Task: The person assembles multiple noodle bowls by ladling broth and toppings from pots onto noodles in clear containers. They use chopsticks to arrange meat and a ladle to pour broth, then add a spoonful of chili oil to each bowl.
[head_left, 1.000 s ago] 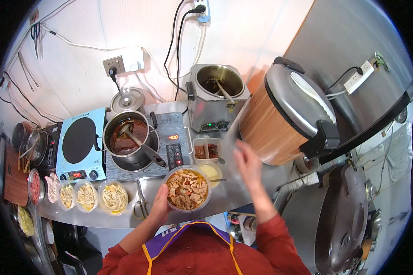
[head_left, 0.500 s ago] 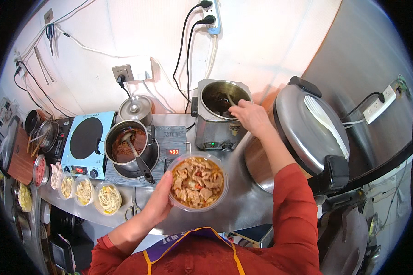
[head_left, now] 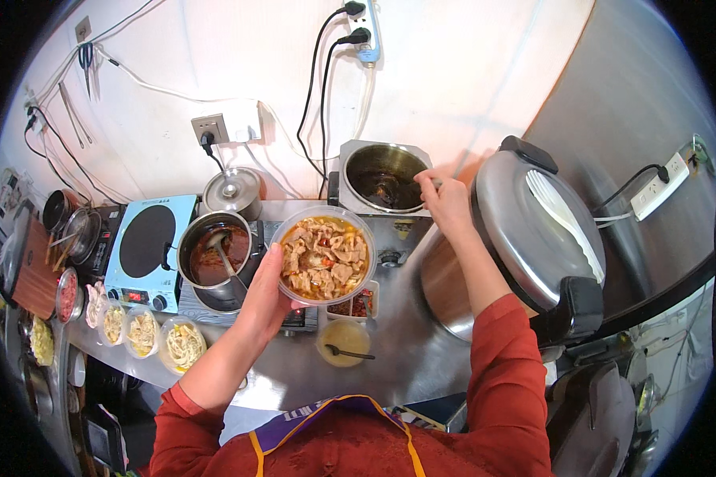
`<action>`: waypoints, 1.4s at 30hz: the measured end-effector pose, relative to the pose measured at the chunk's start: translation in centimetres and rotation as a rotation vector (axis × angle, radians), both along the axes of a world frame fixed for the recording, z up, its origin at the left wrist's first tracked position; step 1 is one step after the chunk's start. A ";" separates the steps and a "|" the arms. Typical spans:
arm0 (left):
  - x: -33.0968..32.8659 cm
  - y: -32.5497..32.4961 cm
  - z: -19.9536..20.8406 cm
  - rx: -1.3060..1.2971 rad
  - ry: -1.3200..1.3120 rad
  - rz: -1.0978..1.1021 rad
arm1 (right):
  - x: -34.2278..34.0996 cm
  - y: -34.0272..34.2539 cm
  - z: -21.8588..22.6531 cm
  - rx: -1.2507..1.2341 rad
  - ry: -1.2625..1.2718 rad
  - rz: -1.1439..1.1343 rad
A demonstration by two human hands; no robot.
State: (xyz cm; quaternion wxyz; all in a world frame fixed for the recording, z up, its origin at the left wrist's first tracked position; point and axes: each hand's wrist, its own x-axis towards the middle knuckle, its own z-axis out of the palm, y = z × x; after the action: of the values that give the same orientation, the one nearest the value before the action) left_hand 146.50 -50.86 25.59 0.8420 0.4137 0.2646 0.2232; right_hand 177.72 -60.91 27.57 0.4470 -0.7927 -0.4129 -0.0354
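Observation:
My left hand (head_left: pixel 264 298) grips a clear round plastic bowl (head_left: pixel 368 278) from its left side and underneath. Sliced meat, red chili bits and reddish broth (head_left: pixel 326 256) fill it. The bowl is held up over the counter, in front of the square steel warmer (head_left: pixel 336 191) with a deep round well (head_left: pixel 374 160). At the well's right rim my right hand (head_left: pixel 447 205) is closed, its fingers pinched round what looks like the end of a utensil handle; the utensil's lower part cannot be made out in the dark contents.
Left stands a pot of red broth (head_left: pixel 213 270) with a ladle (head_left: pixel 229 261), beside a light blue induction cooker (head_left: pixel 135 274). Several noodle bowls (head_left: pixel 184 343) line the front edge. Below the held bowl are a seasoning box (head_left: pixel 362 306) and a spoon in a pale bowl (head_left: pixel 344 338). A large steel cooker (head_left: pixel 493 207) stands right.
My left hand has raised the meat bowl up and left, uncovering the seasoning box and pale bowl. My right hand has shifted slightly right, to the well's rim.

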 end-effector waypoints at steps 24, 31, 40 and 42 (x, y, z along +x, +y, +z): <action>2.0 3.2 -1.7 0.031 -0.081 -0.025 | -10.2 -7.9 9.8 0.452 0.436 0.206; 2.2 3.3 -2.1 0.029 -0.084 -0.024 | -12.6 -8.7 9.5 0.398 0.346 0.212; 2.4 3.0 -2.4 0.022 -0.071 -0.019 | -9.4 -8.9 8.4 0.548 0.474 0.121; 2.3 2.8 -2.4 0.016 -0.080 -0.015 | -8.5 -8.9 7.9 0.608 0.514 0.092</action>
State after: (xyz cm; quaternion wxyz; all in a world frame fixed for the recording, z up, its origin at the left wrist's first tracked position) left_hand 148.84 -48.05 23.23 0.8503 0.4130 0.2257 0.2356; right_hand 169.26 -69.79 35.52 0.7511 -0.5880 -0.2933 0.0636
